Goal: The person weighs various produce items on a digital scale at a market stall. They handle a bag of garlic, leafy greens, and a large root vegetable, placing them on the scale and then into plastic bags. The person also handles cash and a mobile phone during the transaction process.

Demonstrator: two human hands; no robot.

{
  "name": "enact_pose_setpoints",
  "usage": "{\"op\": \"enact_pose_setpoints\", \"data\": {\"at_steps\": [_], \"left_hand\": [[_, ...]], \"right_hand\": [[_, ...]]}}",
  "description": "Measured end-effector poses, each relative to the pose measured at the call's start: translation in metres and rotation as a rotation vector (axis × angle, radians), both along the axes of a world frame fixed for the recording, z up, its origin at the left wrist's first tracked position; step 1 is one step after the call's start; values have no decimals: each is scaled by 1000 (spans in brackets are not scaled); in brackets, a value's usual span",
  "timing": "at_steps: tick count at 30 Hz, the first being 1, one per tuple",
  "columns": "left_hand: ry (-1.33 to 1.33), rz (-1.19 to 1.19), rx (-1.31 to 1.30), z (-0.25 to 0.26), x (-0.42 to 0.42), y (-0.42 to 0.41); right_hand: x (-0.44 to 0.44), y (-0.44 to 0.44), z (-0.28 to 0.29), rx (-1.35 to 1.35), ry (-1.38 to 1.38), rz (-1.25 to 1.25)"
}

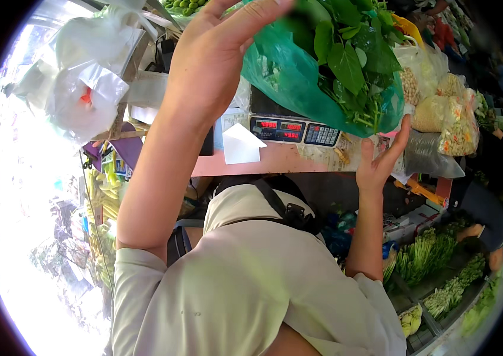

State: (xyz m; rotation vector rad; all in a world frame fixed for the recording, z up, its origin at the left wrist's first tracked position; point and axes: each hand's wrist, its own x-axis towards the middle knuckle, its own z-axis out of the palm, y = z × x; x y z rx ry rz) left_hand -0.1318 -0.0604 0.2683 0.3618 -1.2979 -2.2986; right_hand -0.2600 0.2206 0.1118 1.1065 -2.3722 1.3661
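A thin green plastic bag [287,73] full of leafy green stems [345,62] fills the top of the view, above a digital scale [293,130] with lit red displays and a keypad. My left hand [220,44] reaches to the bag's upper left side. Its fingertips run past the picture's top edge, so its grip is hidden. At the bag's lower right end is my right hand [378,167], thumb and forefinger spread apart. The bag may hide its other fingers, and contact with the bag is unclear.
White paper [241,144] lies on the pink counter [273,158] beside the scale. Clear plastic bags [82,84] hang at left. Filled bags [456,127] stand at right. Crates of greens [427,256] lie below right, near a bending person [485,211].
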Motion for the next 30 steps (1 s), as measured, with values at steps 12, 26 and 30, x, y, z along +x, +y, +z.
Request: {"op": "enact_pose_setpoints", "data": {"at_steps": [12,26,30], "left_hand": [[-153,119,-334,0,-1,11],[-99,-92,-84,-12,-26,11],[-65,-181,-134,0,-23,12]], "right_hand": [[-38,-72,86,108,39,-77],[-37,-123,55,614,-318,303],[-47,-145,39,802,-203,236]]}}
